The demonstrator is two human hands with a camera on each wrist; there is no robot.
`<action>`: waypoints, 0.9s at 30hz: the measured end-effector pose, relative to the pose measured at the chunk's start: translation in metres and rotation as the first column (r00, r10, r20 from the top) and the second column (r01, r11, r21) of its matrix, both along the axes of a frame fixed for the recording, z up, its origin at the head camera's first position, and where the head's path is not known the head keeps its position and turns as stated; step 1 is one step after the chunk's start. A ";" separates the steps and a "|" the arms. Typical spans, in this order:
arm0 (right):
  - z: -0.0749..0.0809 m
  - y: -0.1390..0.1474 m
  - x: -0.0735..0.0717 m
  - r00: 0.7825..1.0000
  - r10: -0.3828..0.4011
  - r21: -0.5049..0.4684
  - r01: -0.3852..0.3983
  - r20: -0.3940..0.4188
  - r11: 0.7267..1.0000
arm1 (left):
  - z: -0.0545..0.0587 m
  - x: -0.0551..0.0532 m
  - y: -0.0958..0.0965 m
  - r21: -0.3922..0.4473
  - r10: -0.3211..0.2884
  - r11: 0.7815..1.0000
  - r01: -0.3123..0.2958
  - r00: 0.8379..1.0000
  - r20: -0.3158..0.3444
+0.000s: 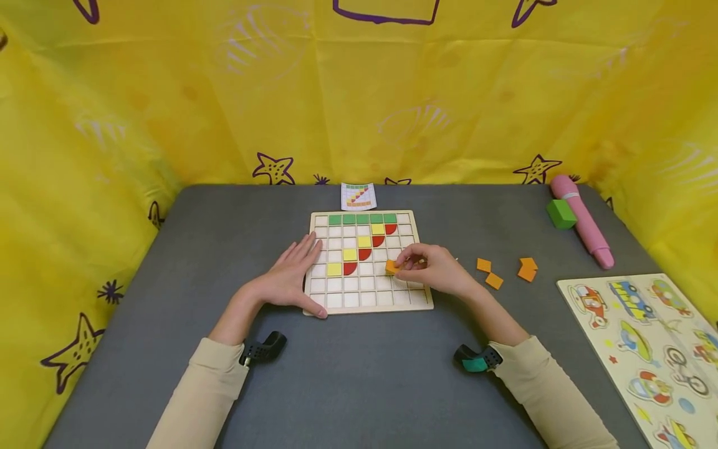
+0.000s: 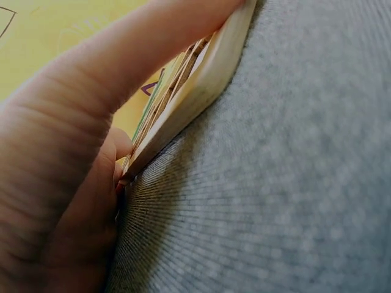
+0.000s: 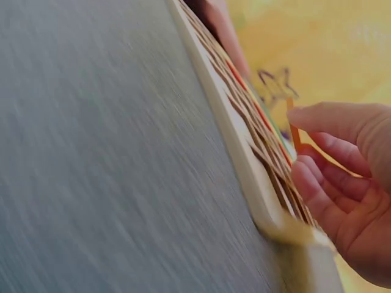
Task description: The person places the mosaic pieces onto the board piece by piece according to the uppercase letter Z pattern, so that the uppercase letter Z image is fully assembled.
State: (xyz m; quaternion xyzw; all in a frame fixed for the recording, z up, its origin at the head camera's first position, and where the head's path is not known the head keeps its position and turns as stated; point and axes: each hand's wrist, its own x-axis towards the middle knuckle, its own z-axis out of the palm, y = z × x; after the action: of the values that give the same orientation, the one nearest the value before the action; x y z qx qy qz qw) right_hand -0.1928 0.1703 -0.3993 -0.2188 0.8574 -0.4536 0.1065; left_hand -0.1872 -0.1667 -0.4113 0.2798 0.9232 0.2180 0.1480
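Left hand: Your left hand (image 1: 290, 277) lies at the left side of the wooden grid board (image 1: 367, 300), fingers extended, thumb spread well apart from them and reaching the near left corner.
Right hand: Your right hand (image 1: 436, 269) is over the board's right half, thumb and fingertips clamped on an orange tile (image 1: 391, 267).
Held tile: It stands tilted up on edge over the lower right part of the grid; whether it touches the board, you cannot tell.
Top row of grid: Five green squares (image 1: 363, 219) run side by side, with a bare cell at each end.
Diagonal: Four yellow squares (image 1: 364, 241) step down from right to left, each with a red quarter-circle (image 1: 364, 254) just to its right.
Pattern card: A small card (image 1: 359, 196) lies just beyond the board, showing a green row, a yellow-and-red diagonal and an orange row below.
Loose tiles: Four orange pieces (image 1: 494, 280) lie to the right of your right hand, in two pairs.
Far right: A green block (image 1: 561, 214) sits beside a pink stick-shaped object (image 1: 589, 227); nearer you is a vehicle puzzle (image 1: 617, 349).
Setting: Grey table (image 1: 359, 386), yellow curtain (image 1: 336, 93) with purple starfish outlines.
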 end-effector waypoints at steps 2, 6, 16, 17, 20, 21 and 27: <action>0.001 -0.010 0.003 1.000 0.007 -0.002 -0.007 0.008 1.000 | 0.000 0.000 0.000 0.002 -0.009 1.000 0.009 1.000 -0.013; 0.002 -0.031 0.010 0.998 0.056 -0.009 -0.057 -0.017 0.998 | 0.001 0.000 0.000 0.003 -0.017 1.000 0.017 1.000 -0.020; -0.001 -0.078 0.016 0.959 0.181 0.057 -0.173 -0.218 0.983 | -0.002 -0.001 0.000 -0.001 -0.008 1.000 0.008 1.000 -0.014; -0.001 -0.082 0.017 0.956 0.186 0.063 -0.176 -0.226 0.982 | -0.002 0.000 0.000 0.001 -0.008 1.000 0.008 1.000 -0.012; -0.003 -0.093 0.017 0.943 0.205 0.086 -0.189 -0.261 0.978 | -0.001 0.001 0.000 0.000 -0.007 1.000 0.007 1.000 -0.007; -0.003 -0.095 0.017 0.939 0.209 0.094 -0.191 -0.274 0.977 | -0.001 0.001 0.000 0.002 -0.007 1.000 0.007 1.000 -0.007; -0.004 -0.104 0.018 0.928 0.205 0.126 -0.174 -0.312 0.977 | 0.000 0.002 0.000 0.004 -0.005 1.000 0.005 1.000 -0.005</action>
State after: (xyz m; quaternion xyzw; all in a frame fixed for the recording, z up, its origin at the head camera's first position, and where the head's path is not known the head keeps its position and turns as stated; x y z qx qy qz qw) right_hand -0.1750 0.0665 -0.4038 -0.3666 0.8588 -0.3574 0.0182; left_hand -0.1850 -0.1671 -0.4109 0.2828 0.9225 0.2187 0.1456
